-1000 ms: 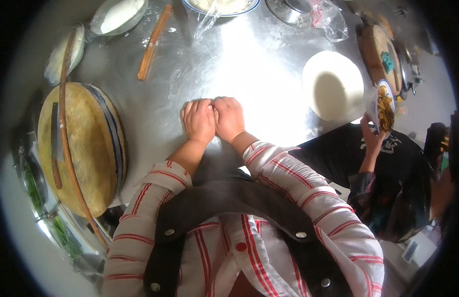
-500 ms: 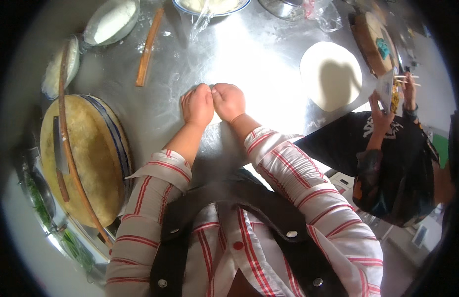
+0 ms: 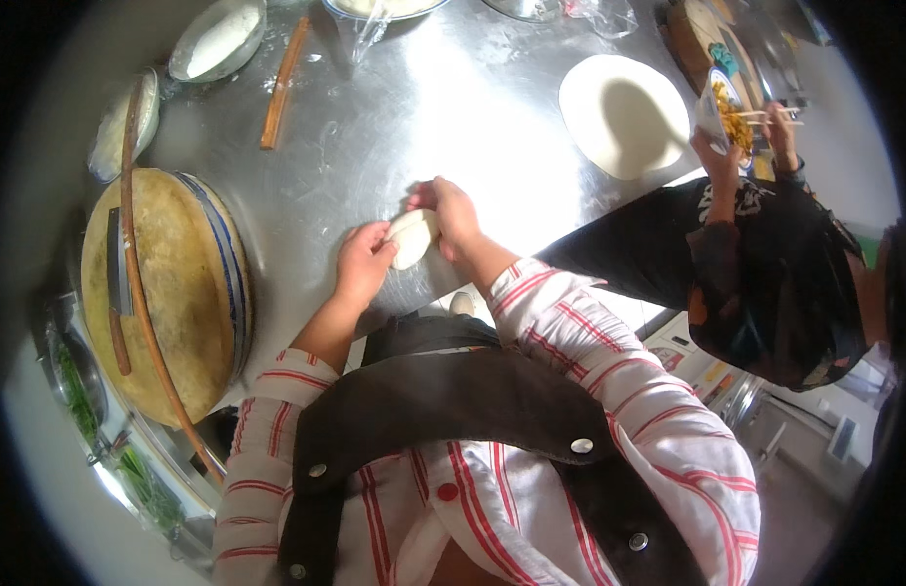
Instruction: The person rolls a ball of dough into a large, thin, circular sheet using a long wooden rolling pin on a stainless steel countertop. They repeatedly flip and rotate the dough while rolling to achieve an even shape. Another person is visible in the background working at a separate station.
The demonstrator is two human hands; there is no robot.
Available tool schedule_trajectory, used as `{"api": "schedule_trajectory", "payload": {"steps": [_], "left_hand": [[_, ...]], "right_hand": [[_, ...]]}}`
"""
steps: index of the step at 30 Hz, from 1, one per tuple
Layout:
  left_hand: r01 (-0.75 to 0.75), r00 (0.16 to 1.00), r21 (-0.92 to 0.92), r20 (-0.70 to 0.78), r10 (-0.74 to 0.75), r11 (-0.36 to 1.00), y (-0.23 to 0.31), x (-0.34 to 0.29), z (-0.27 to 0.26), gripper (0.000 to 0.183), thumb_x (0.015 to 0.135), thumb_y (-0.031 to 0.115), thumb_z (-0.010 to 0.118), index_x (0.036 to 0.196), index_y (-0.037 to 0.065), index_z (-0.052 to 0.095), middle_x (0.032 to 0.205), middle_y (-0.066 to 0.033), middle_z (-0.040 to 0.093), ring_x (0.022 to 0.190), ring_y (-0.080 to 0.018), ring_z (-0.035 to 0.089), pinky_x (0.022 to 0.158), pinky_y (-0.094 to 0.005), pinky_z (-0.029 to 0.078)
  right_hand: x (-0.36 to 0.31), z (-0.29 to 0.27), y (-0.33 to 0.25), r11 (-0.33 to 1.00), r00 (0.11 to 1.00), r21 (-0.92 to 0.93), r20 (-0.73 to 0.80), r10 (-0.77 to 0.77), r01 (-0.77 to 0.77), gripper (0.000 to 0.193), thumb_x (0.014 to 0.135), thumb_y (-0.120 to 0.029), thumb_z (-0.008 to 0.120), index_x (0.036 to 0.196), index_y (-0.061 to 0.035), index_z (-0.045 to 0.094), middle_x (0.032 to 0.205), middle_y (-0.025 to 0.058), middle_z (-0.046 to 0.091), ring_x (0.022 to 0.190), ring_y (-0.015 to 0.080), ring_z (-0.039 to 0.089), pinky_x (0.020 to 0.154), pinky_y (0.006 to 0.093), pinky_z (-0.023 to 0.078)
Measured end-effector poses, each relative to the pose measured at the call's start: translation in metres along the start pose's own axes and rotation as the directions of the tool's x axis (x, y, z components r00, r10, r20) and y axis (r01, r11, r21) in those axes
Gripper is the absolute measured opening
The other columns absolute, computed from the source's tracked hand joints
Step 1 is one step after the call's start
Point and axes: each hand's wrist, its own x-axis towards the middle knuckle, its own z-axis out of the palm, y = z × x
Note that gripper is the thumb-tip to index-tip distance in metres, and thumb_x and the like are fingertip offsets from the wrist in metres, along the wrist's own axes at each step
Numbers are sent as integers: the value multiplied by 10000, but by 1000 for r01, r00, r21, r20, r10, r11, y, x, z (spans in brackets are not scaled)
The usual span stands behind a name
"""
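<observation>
A small folded lump of pale dough [image 3: 412,240] lies near the front edge of the steel table [image 3: 321,210]. My left hand [image 3: 363,262] grips its left side, thumb and fingers closed on the edge. From the right, my right hand [image 3: 453,217] curls round the dough, its palm against that side; some of its fingertips reach past the far end. Farther right rests a flat round sheet of dough [image 3: 609,107], partly in shadow.
At left, a thick round chopping board [image 3: 170,361] bears a cleaver [image 3: 118,273] and a long stick [image 3: 141,283]. Bowls of white flour [image 3: 219,47] and a wooden rod [image 3: 285,83] stand beyond. At right, a person [image 3: 765,283] holds a food bowl [image 3: 712,112] and chopsticks.
My hands were pressed together over the dough; they have parted to its two sides, leaving it in sight. The person's bowl has tilted, showing more food.
</observation>
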Motion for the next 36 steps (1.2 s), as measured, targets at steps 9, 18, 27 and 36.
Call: {"api": "schedule_trajectory", "payload": {"steps": [9,18,27,36], "left_hand": [[-208,963,346,-90,253,915,12,9,15,217,838,105,711,975,-14,592,935,-180,629,825,-320,630,748,-381,516],[-16,995,107,97,6,994,-19,-27,-28,211,885,147,654,1046,17,612,870,-159,660,756,-285,673,683,-388,529],[444,893,-216,190,-408,870,46,9,-10,244,928,118,620,1120,-11,543,897,-80,661,649,-156,653,552,-335,518],[-13,1000,232,11,11,973,-42,16,-10,150,871,-8,629,1011,4,576,825,-35,646,675,-120,576,631,-302,486]], "right_hand": [[-26,14,7,-396,554,-694,719,-419,601,182,849,-278,600,904,-108,634,881,65,623,846,273,580,722,412,466],[2,36,24,-454,506,-626,780,-370,634,141,803,-266,611,861,-140,636,875,28,623,843,236,599,743,376,467],[32,69,-16,-115,858,-863,502,-104,491,363,900,-397,531,965,-76,688,912,144,694,902,329,661,828,438,510],[-15,30,-9,-513,557,-525,824,-106,679,286,830,-355,572,925,-114,694,969,77,660,935,280,611,804,391,473]]}}
